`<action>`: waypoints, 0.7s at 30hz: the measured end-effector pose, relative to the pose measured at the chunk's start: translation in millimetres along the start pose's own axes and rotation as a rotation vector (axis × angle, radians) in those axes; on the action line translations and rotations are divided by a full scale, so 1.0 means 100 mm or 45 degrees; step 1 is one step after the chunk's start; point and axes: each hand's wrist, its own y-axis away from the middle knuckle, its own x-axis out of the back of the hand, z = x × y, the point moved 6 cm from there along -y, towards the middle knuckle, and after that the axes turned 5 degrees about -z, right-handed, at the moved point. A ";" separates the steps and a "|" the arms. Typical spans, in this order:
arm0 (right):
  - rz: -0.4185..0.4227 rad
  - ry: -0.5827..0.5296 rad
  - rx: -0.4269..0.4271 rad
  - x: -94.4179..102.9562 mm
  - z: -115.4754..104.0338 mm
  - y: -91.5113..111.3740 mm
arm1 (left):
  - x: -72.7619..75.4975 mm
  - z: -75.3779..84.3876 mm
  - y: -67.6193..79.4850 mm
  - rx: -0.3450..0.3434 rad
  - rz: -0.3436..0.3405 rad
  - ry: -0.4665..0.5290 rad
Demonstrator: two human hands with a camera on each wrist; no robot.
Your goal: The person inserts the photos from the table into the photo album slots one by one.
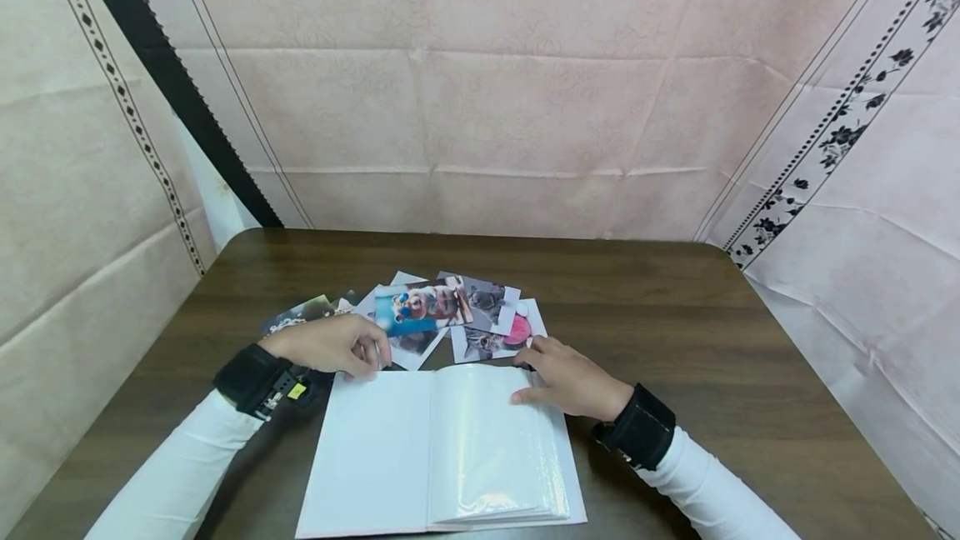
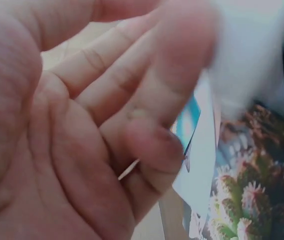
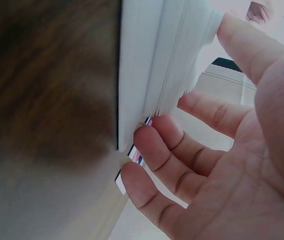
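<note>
A white photo album (image 1: 378,457) with clear plastic sleeves (image 1: 495,448) lies spread on the table in the head view. My left hand (image 1: 341,346) pinches the top-left corner of its left side. Blurred white fills the space by those fingertips in the left wrist view. My right hand (image 1: 570,377) holds the top-right part of the sleeves, thumb over their face and fingers around the top edge. From the right wrist, the stacked page edges (image 3: 169,60) show between thumb and fingers. Just beyond the album, several loose photos overlap, among them one with blue and red colours (image 1: 423,307).
A photo with a cactus (image 2: 246,200) shows beside the left hand in the left wrist view. Another photo with a pink round shape (image 1: 519,330) lies near the right fingertips. The brown wooden table (image 1: 675,315) ends at a pale patterned cloth (image 1: 487,123).
</note>
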 end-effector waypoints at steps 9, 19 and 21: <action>-0.011 0.024 0.037 -0.01 -0.02 0.02 | -0.06 0.01 -0.02 -0.001 -0.017 0.003; -0.011 0.029 0.052 -0.01 -0.01 0.00 | -0.01 0.03 -0.09 -0.062 0.079 -0.063; -0.011 0.019 0.054 -0.01 -0.02 0.00 | 0.03 0.03 -0.11 -0.082 0.131 -0.090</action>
